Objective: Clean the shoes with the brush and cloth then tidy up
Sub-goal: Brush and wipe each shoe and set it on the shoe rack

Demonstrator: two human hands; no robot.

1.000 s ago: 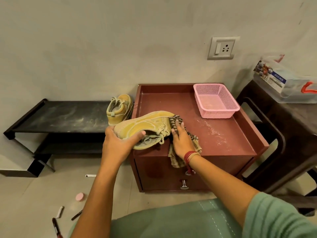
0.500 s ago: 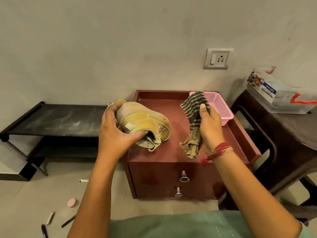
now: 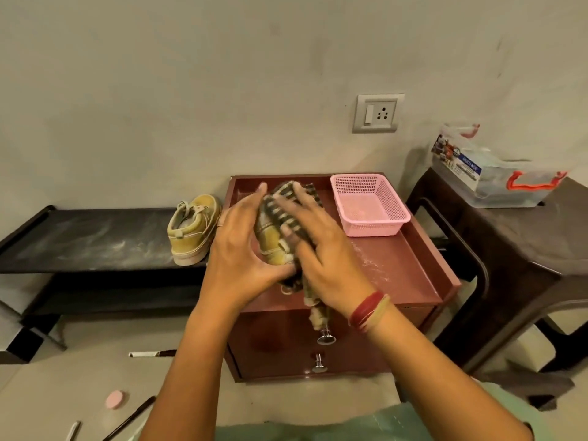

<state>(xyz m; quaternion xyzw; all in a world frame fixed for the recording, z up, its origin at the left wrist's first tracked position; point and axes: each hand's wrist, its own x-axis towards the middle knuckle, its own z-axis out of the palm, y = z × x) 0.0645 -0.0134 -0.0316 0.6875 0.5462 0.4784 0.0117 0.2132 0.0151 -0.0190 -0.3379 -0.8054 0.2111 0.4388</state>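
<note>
A tan suede shoe [image 3: 271, 248] is held above the top of the red-brown cabinet [image 3: 401, 275]. My left hand [image 3: 235, 253] grips it from the left side. My right hand [image 3: 327, 259] holds a dark striped cloth [image 3: 288, 202] over the shoe, fingers spread across it; the cloth's tail hangs below my palm over the cabinet's front edge. Most of the shoe is hidden by the cloth and my hands. The second tan shoe [image 3: 194, 229] stands upright on the black rack [image 3: 79, 240], just left of the cabinet. No brush is in view.
A pink mesh basket [image 3: 372, 218] sits at the cabinet's back right. A dark table [image 3: 525, 249] on the right carries a clear plastic box [image 3: 496, 183]. On the floor at left lie a pink disc [image 3: 114, 399] and several pens [image 3: 152, 354].
My right hand lifted the striped cloth off the cabinet and brought it onto the shoe. My left hand turned the shoe and now holds it further back over the cabinet.
</note>
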